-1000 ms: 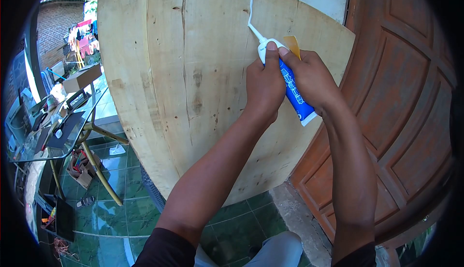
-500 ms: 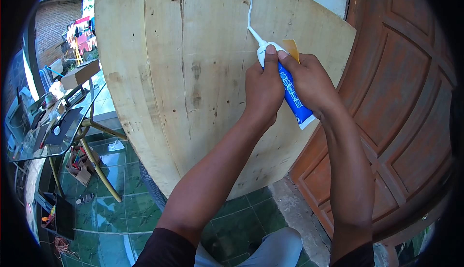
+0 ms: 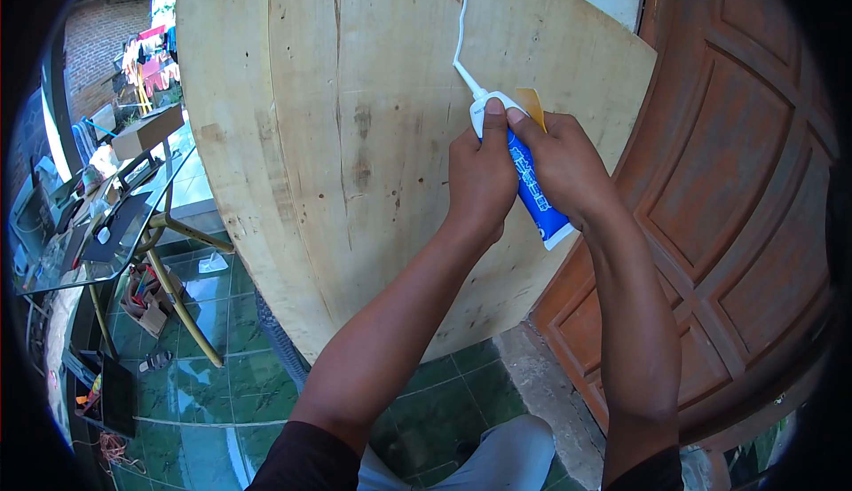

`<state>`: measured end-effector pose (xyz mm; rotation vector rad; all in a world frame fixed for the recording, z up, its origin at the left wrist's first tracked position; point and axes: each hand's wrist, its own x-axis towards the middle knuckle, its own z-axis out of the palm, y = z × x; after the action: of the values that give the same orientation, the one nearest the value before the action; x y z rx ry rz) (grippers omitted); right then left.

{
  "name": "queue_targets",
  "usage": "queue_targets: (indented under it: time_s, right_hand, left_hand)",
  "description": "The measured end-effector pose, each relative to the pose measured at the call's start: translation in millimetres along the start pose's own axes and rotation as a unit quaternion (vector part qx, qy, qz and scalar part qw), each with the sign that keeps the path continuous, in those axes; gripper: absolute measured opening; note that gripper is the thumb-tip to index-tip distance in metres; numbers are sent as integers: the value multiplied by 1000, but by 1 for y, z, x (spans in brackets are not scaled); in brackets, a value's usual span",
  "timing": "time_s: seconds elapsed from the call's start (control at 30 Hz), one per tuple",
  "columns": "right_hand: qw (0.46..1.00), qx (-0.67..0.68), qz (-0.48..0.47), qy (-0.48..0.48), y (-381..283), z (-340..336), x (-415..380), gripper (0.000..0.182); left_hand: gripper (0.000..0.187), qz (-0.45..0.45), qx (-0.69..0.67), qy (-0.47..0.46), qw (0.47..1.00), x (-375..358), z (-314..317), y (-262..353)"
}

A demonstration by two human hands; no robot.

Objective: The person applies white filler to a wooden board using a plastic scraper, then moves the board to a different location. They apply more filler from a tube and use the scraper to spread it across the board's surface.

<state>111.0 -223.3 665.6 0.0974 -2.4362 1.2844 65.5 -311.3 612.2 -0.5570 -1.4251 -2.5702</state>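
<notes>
Tube (image 3: 535, 194) at the board's (image 3: 373, 136) upper edge region.
My left hand (image 3: 482, 176) and right hand (image 3: 564, 158) are closed around it, nozzle tip meeting the white bead (image 3: 461, 25).

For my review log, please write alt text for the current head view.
Two bare hands, left and right, squeeze a blue-and-white tube with a white nozzle, whose tip meets a white bead on a pale wooden board. A brown panelled wooden door stands right; a cluttered glass-topped table stands left.
</notes>
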Motion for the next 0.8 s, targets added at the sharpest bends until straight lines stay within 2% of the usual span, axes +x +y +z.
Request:
queue_targets:
  time_s: [0.33, 0.43, 0.57, 0.63, 0.7, 0.8]
  right_hand:
    - [1000, -12, 22, -6, 8, 5, -9, 48]
    - [998, -11, 32, -44, 20, 7, -15, 48]
    - [998, 23, -45, -41, 81, 32, -39, 45]
    - [996, 15, -90, -15, 113, 51, -67, 39]
    - [997, 22, -61, -29, 142, 68, -104, 37]
    - [991, 105, -74, 25, 196, 113, -163, 30]
  left_hand:
    - [55, -41, 2, 2, 999, -12, -9, -10]
    - [53, -52, 5, 15, 999, -23, -18, -28]
    - [55, -16, 59, 21, 998, -58, -44, -63]
    - [49, 48, 129, -7, 990, -84, -68, -84]
    - [40, 55, 158, -38, 985, -117, -90, -98]
    - [34, 38, 201, -103, 973, -166, -134, -139]
